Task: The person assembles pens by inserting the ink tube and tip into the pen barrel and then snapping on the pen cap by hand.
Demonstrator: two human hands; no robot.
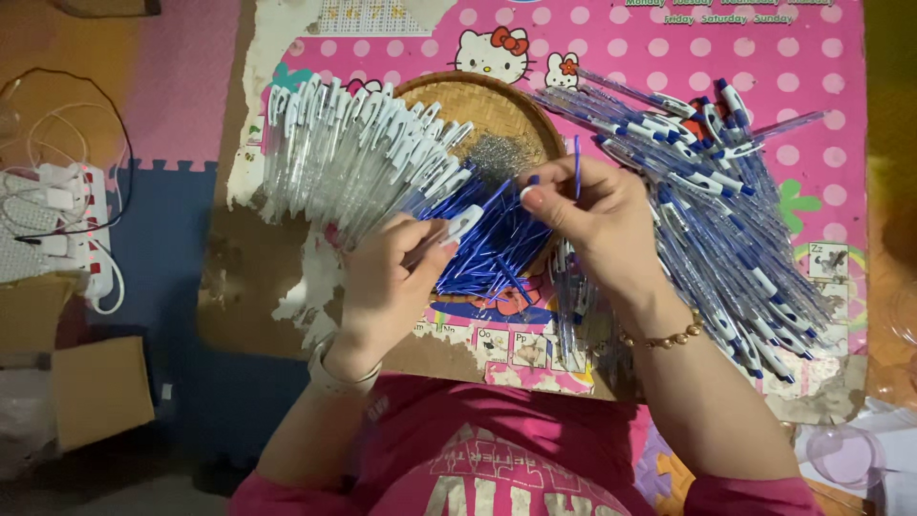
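Observation:
My left hand (387, 277) grips a clear pen barrel with a white clip (457, 227), pointing right. My right hand (592, 215) pinches a thin blue refill (576, 164) upright between thumb and fingers, just right of the barrel's tip. Below both hands lies a heap of blue refills (497, 248) inside a round woven basket (478, 100), along with a small pile of metal springs (497, 153). A fan of empty clear barrels with white clips (353, 148) lies at the left of the basket. Finished pens with blue parts (726, 210) are piled at the right.
Everything rests on a low pink dotted table (630, 48) with worn edges. A white power strip with cables (72, 220) lies on the floor at the left, cardboard boxes (95, 387) below it. A clear plastic lid (845, 454) sits at the lower right.

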